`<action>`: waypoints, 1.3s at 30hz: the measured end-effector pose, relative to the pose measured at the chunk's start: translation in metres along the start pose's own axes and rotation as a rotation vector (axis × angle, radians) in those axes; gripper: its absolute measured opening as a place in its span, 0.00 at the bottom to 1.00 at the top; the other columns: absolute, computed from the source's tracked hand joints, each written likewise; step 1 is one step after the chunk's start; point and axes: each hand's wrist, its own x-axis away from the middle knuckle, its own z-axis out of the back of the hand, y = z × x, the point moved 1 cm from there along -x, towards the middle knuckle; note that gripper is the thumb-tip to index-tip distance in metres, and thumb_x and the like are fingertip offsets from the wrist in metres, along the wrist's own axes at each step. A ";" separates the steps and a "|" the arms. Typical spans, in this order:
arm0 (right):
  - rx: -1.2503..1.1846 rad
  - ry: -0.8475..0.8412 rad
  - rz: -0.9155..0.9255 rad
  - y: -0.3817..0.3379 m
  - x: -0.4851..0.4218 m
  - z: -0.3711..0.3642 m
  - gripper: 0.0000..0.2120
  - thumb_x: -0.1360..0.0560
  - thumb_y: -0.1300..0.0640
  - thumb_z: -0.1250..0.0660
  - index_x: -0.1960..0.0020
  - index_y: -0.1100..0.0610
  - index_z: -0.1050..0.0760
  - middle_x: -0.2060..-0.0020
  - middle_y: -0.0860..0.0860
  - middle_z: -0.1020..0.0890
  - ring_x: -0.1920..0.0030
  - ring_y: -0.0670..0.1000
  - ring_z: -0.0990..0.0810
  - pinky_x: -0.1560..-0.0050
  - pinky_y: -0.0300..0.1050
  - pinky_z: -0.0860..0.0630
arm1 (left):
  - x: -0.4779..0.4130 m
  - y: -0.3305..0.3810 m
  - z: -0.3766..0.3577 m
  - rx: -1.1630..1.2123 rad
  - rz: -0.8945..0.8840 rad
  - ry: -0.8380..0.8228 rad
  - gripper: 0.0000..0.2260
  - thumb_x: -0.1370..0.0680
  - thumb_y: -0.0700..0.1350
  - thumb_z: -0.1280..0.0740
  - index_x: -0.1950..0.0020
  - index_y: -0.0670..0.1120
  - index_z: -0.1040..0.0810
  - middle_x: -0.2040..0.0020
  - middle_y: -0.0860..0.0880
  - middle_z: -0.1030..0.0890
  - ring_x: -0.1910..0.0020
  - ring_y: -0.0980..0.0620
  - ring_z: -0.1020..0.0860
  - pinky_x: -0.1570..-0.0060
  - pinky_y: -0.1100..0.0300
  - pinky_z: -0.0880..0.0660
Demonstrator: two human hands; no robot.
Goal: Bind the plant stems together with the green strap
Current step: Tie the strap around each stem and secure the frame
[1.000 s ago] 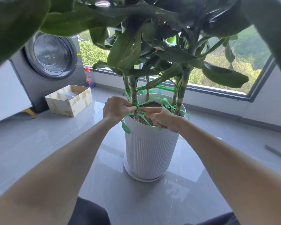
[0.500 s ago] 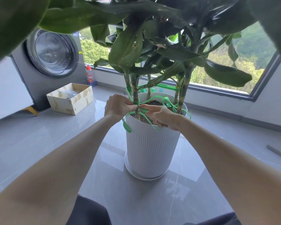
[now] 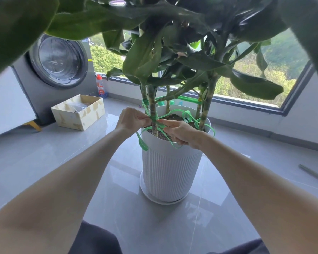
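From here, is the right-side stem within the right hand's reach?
Probably yes: the right hand sits at the pot rim; only loops of the green strap lie between it and that stem.

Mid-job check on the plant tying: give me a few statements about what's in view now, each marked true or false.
1. The left hand and the right hand both pinch the green strap beside the front stem. True.
2. The pot is black and smooth. False: it is white and ribbed.
3. A cardboard box sits on the floor left of the pot. True.
4. The green strap lies flat on the floor. False: its loops hang around the pot's rim.
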 end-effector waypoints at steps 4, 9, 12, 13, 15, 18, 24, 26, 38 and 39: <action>-0.004 -0.009 -0.002 -0.001 -0.001 -0.001 0.18 0.19 0.58 0.42 0.31 0.43 0.31 0.80 0.45 0.34 0.77 0.45 0.42 0.77 0.36 0.43 | 0.001 0.000 -0.001 0.007 -0.008 0.011 0.09 0.30 0.40 0.25 0.52 0.40 0.16 0.60 0.42 0.15 0.65 0.48 0.19 0.57 0.47 0.19; 0.000 -0.040 0.009 -0.008 0.003 -0.004 0.15 0.17 0.53 0.46 0.32 0.44 0.30 0.55 0.49 0.17 0.64 0.49 0.21 0.61 0.43 0.23 | 0.000 -0.001 -0.002 -0.003 -0.010 0.006 0.08 0.30 0.40 0.25 0.52 0.41 0.16 0.60 0.43 0.15 0.63 0.46 0.18 0.56 0.47 0.20; 0.028 -0.009 0.015 -0.008 0.001 -0.003 0.15 0.17 0.53 0.45 0.33 0.45 0.28 0.45 0.47 0.19 0.55 0.49 0.22 0.51 0.45 0.23 | -0.001 -0.001 -0.001 0.000 0.003 0.002 0.08 0.30 0.40 0.25 0.52 0.41 0.15 0.61 0.43 0.15 0.63 0.46 0.18 0.56 0.46 0.20; 0.000 -0.009 0.020 -0.007 -0.001 -0.003 0.15 0.17 0.54 0.44 0.33 0.47 0.28 0.44 0.48 0.19 0.57 0.49 0.22 0.54 0.43 0.22 | 0.000 0.000 -0.001 -0.001 0.007 -0.003 0.08 0.30 0.40 0.25 0.52 0.41 0.16 0.60 0.43 0.15 0.64 0.47 0.19 0.56 0.47 0.20; -0.067 -0.016 0.024 -0.006 -0.004 -0.003 0.15 0.18 0.58 0.44 0.33 0.50 0.27 0.45 0.50 0.19 0.60 0.49 0.22 0.55 0.44 0.20 | 0.000 0.000 0.000 0.000 0.016 -0.012 0.08 0.30 0.40 0.25 0.52 0.41 0.16 0.60 0.43 0.15 0.65 0.48 0.19 0.55 0.48 0.19; -0.048 -0.007 0.022 -0.007 -0.005 -0.002 0.16 0.18 0.62 0.44 0.34 0.51 0.26 0.47 0.51 0.18 0.63 0.48 0.25 0.55 0.44 0.19 | 0.000 0.001 0.001 -0.008 0.027 -0.019 0.08 0.30 0.40 0.25 0.52 0.41 0.16 0.60 0.43 0.15 0.64 0.48 0.19 0.54 0.49 0.19; 0.127 0.079 0.049 -0.013 -0.003 -0.001 0.22 0.19 0.68 0.49 0.34 0.52 0.25 0.47 0.54 0.18 0.60 0.58 0.33 0.70 0.38 0.39 | 0.001 0.005 0.003 0.066 0.111 -0.099 0.09 0.28 0.43 0.27 0.51 0.39 0.16 0.59 0.42 0.16 0.60 0.47 0.17 0.53 0.54 0.19; 0.145 0.089 0.057 -0.013 -0.003 0.000 0.23 0.20 0.68 0.50 0.35 0.53 0.25 0.44 0.55 0.18 0.53 0.67 0.29 0.71 0.34 0.38 | 0.002 0.006 0.005 0.071 0.106 -0.123 0.10 0.29 0.43 0.26 0.51 0.40 0.16 0.59 0.44 0.16 0.61 0.49 0.19 0.54 0.56 0.20; 0.190 0.085 0.039 -0.017 0.001 -0.001 0.22 0.18 0.66 0.51 0.33 0.51 0.26 0.40 0.54 0.21 0.34 0.64 0.30 0.51 0.43 0.29 | 0.004 -0.002 0.001 0.045 0.023 -0.086 0.12 0.31 0.33 0.26 0.48 0.38 0.17 0.54 0.41 0.16 0.63 0.52 0.19 0.55 0.66 0.21; 0.186 0.085 0.041 -0.017 0.001 -0.001 0.22 0.18 0.66 0.51 0.33 0.51 0.26 0.39 0.54 0.21 0.34 0.64 0.31 0.54 0.40 0.28 | 0.004 -0.003 0.001 0.057 0.018 -0.076 0.12 0.31 0.32 0.26 0.48 0.38 0.18 0.54 0.40 0.16 0.63 0.51 0.19 0.54 0.64 0.21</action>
